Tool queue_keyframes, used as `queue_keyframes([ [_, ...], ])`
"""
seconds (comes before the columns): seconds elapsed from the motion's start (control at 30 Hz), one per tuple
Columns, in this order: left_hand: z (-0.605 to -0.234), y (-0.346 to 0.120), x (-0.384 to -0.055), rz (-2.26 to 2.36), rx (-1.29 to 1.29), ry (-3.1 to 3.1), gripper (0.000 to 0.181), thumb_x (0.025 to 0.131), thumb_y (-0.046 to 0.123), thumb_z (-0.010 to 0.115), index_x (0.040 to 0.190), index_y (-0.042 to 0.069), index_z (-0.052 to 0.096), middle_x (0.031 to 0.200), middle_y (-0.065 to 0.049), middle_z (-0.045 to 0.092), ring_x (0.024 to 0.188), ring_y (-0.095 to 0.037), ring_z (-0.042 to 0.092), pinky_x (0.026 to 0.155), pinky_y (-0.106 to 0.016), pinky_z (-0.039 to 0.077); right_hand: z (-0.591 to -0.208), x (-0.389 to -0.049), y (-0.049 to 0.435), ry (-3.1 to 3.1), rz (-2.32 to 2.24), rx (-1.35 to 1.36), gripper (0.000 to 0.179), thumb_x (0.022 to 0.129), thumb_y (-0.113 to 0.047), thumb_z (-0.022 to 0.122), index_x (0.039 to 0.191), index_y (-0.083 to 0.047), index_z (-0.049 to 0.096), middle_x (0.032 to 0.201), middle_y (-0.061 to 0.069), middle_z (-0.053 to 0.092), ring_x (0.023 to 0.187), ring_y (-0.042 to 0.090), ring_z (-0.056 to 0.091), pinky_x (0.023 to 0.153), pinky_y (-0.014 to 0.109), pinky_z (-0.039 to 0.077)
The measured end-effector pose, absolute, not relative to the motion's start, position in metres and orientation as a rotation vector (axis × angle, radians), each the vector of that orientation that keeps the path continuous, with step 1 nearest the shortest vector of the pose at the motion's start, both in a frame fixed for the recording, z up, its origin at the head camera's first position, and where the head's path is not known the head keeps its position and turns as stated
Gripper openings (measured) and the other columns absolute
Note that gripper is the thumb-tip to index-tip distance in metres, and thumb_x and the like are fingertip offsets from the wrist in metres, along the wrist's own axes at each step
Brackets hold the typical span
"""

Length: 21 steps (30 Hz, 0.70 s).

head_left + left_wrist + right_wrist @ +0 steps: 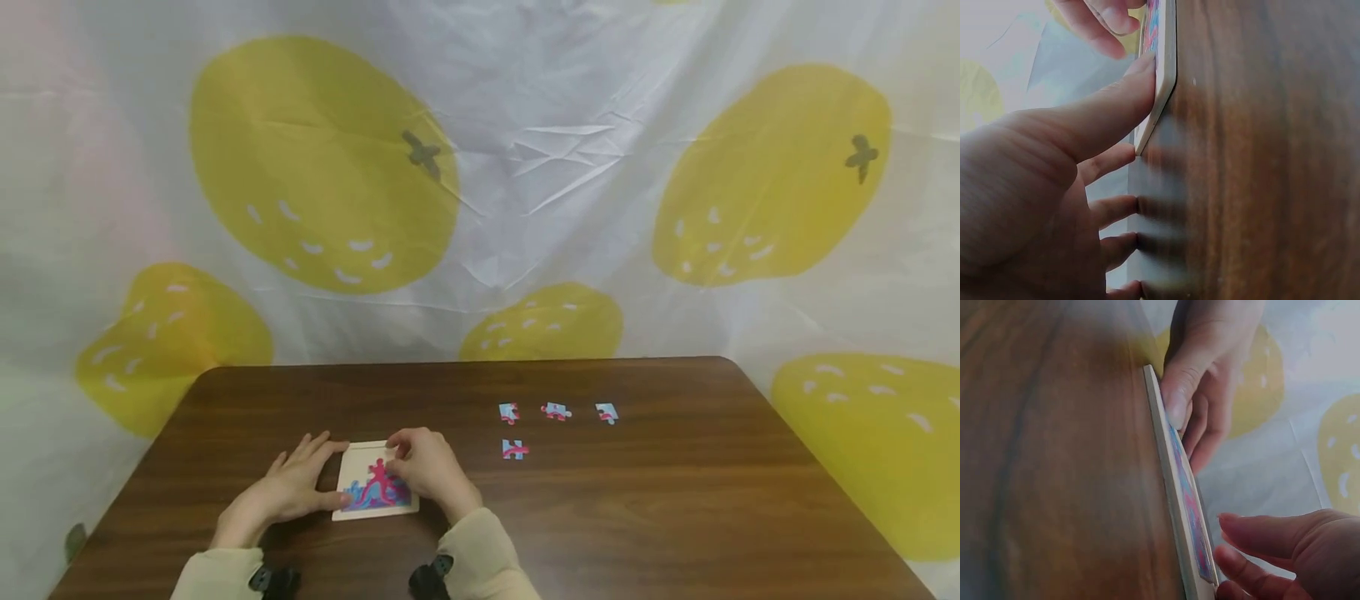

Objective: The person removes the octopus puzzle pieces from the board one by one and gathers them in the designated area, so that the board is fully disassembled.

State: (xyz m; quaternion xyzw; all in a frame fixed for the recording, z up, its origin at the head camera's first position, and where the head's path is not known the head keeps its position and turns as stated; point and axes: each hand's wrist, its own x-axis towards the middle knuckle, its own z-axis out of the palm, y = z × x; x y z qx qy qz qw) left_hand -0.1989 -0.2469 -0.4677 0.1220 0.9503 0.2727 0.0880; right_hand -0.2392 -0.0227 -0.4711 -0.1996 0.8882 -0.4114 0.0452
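Observation:
A cream jigsaw board [362, 457] lies flat on the table, with joined blue and pink picture pieces [378, 493] across its lower part and a pink figure standing up from them. My left hand [288, 490] is spread at the board's left side. Its thumb [1125, 94] rests on the near left part, and the index fingertip touches the far left corner. Over the board's right side is my right hand [431, 468], fingers bent loosely with the thumb [1260, 534] close above the surface. Nothing shows between its thumb and fingertips.
Several loose blue and pink puzzle pieces lie right of the board: three in a back row [557, 412] and one piece [514, 450] in front of them. The brown wooden table [660, 517] ends at a white curtain [555, 200] printed with yellow fruit.

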Motion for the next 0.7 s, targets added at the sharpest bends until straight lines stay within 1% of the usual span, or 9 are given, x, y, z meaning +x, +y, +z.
queue_keyframes([
  [0.1,-0.465,-0.248,-0.199,0.826,0.361,2.822,0.087,0.078,0.053,0.076,0.141,0.003,0.044,0.150,-0.037,0.021,0.138,-0.058,0.008,0.101,-0.077,0.003,-0.469,-0.240,-0.027,2.748,-1.158,-0.652,0.022,0.083,-0.014,0.076,0.104,-0.010,0.073,0.072,-0.009,0.055,0.061,0.008,0.048,0.056,0.024,0.041],
  [0.2,-0.462,-0.248,-0.200,0.817,0.367,2.819,0.086,0.078,0.050,0.077,0.141,0.003,0.044,0.150,-0.037,0.022,0.138,-0.059,0.009,0.101,-0.078,0.004,-0.465,-0.239,-0.031,2.787,-1.068,-0.646,0.021,0.082,-0.017,0.076,0.102,-0.012,0.073,0.074,-0.009,0.056,0.065,0.008,0.049,0.057,0.027,0.042],
  [0.37,-0.459,-0.243,-0.196,0.789,0.360,2.826,0.082,0.078,0.046,0.078,0.141,0.006,0.045,0.150,-0.036,0.024,0.139,-0.057,0.011,0.102,-0.077,0.007,-0.463,-0.231,-0.035,2.810,-0.994,-0.644,0.013,0.081,-0.016,0.076,0.094,-0.016,0.072,0.076,-0.008,0.056,0.069,0.009,0.050,0.058,0.031,0.043],
  [0.47,-0.457,-0.242,-0.195,0.782,0.365,2.835,0.081,0.078,0.046,0.079,0.140,0.006,0.046,0.150,-0.036,0.025,0.138,-0.058,0.013,0.102,-0.077,0.008,-0.463,-0.230,-0.038,2.805,-0.971,-0.661,0.009,0.081,-0.013,0.075,0.087,-0.017,0.070,0.075,-0.008,0.053,0.068,0.010,0.049,0.056,0.031,0.041],
  [0.5,-0.457,-0.242,-0.194,0.790,0.363,2.829,0.081,0.078,0.045,0.079,0.140,0.005,0.046,0.150,-0.036,0.025,0.138,-0.058,0.012,0.102,-0.077,0.008,-0.463,-0.230,-0.039,2.804,-0.966,-0.661,0.009,0.081,-0.014,0.076,0.087,-0.016,0.070,0.075,-0.007,0.053,0.069,0.010,0.048,0.056,0.030,0.041],
  [0.57,-0.456,-0.242,-0.194,0.801,0.356,2.821,0.081,0.079,0.045,0.079,0.141,0.005,0.045,0.150,-0.036,0.024,0.138,-0.058,0.012,0.102,-0.077,0.008,-0.463,-0.231,-0.039,2.788,-0.972,-0.693,0.013,0.079,-0.015,0.079,0.087,-0.014,0.069,0.077,-0.005,0.054,0.070,0.011,0.049,0.059,0.030,0.043],
  [0.7,-0.456,-0.243,-0.194,0.811,0.333,2.812,0.081,0.079,0.044,0.079,0.141,0.004,0.045,0.151,-0.036,0.023,0.139,-0.057,0.010,0.103,-0.076,0.006,-0.460,-0.233,-0.039,2.734,-0.967,-0.746,0.028,0.075,-0.017,0.085,0.092,-0.007,0.066,0.084,-0.001,0.054,0.077,0.013,0.050,0.069,0.028,0.045],
])
